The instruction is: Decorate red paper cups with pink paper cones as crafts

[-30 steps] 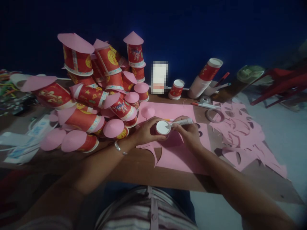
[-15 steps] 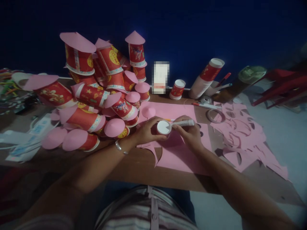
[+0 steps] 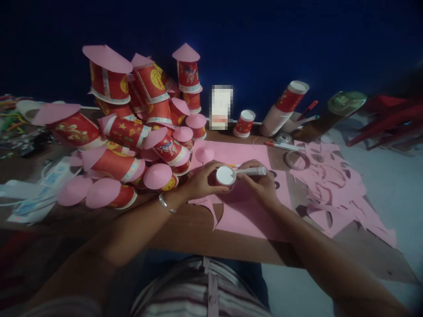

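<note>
My left hand (image 3: 205,179) is wrapped round a small paper cup (image 3: 226,175), its white round end facing up. In my right hand (image 3: 261,182) a white marker-like tube (image 3: 254,171) is gripped, its tip at the right edge of the cup's white end. Both hands are over pink paper sheets (image 3: 244,215) on the brown table (image 3: 172,229). Beyond my left hand lies a small pink paper cone (image 3: 205,153). An orange pen lies partly hidden behind the cup.
Red cups with pink cone tops (image 3: 112,163) are piled at the left. A single red cup (image 3: 245,123), a leaning cup stack (image 3: 286,108), a tape roll (image 3: 296,160) and pink paper scraps (image 3: 333,180) are at the right. A power strip (image 3: 49,189) lies far left.
The marker-like tube has shifted slightly, its rear end a little lower and to the left, along with my right hand. My left hand and the cup look the same.
</note>
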A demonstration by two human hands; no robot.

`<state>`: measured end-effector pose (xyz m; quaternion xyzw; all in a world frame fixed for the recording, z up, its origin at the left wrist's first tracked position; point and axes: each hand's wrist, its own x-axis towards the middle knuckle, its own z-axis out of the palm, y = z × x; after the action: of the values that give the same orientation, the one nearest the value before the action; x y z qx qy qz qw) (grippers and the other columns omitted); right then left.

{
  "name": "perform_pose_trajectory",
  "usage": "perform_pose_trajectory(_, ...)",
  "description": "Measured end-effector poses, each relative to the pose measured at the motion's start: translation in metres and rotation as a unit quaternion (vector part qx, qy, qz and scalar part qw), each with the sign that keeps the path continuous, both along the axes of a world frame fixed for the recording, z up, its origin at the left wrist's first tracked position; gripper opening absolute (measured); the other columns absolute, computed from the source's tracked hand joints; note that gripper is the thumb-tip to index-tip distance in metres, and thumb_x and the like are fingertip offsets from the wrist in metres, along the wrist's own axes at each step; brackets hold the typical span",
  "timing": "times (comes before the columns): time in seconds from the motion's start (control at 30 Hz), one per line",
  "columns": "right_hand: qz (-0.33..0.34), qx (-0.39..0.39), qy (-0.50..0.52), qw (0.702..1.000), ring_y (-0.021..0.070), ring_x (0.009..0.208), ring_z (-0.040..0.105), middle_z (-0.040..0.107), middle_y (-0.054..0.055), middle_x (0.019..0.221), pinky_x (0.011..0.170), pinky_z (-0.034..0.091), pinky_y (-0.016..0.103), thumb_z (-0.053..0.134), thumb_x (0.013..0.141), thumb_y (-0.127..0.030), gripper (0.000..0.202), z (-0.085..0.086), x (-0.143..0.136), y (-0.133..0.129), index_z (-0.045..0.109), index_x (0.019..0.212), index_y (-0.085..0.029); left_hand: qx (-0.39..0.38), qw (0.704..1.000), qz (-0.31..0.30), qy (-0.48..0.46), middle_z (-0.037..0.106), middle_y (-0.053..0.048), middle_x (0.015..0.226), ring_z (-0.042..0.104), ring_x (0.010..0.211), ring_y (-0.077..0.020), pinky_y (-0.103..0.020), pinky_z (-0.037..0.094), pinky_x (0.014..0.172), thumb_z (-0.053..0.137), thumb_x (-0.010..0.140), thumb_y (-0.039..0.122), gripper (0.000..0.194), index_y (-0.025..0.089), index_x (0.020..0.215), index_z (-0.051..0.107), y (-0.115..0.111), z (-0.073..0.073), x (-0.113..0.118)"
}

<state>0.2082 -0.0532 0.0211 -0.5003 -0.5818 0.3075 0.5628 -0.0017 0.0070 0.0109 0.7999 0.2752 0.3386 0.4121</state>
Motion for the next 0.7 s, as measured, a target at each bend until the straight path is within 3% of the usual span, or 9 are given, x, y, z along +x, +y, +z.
perform_pose_trajectory(0.33, 0.036, -0.024, 0.048, 0.998, 0.0176, 0.082, 0.065, 0.069, 0.003, 0.094, 0.073, 0.055, 0.032, 0.077, 0.085, -0.041, 0.022, -0.01, 0.004, 0.0, 0.069, 0.094, -0.023, 0.001, 0.999, 0.036, 0.008, 0.07, -0.009, 0.117, 0.067, 0.108, -0.0249, -0.042, 0.054, 0.097, 0.09, 0.069, 0.033, 0.059, 0.02, 0.119, 0.061, 0.0, 0.002, 0.0)
perform_pose_trajectory(0.7, 0.016, -0.051, 0.128, 0.99, 0.0166, 0.075, 0.068, 0.071, 0.002, 0.089, 0.072, 0.06, 0.033, 0.08, 0.083, -0.041, 0.025, -0.011, 0.002, 0.0, 0.066, 0.094, -0.023, 0.001, 1.0, 0.027, 0.002, 0.069, -0.009, 0.117, 0.067, 0.108, -0.024, -0.041, 0.053, 0.098, 0.089, 0.07, 0.031, 0.057, 0.019, 0.118, 0.061, 0.0, 0.002, 0.0)
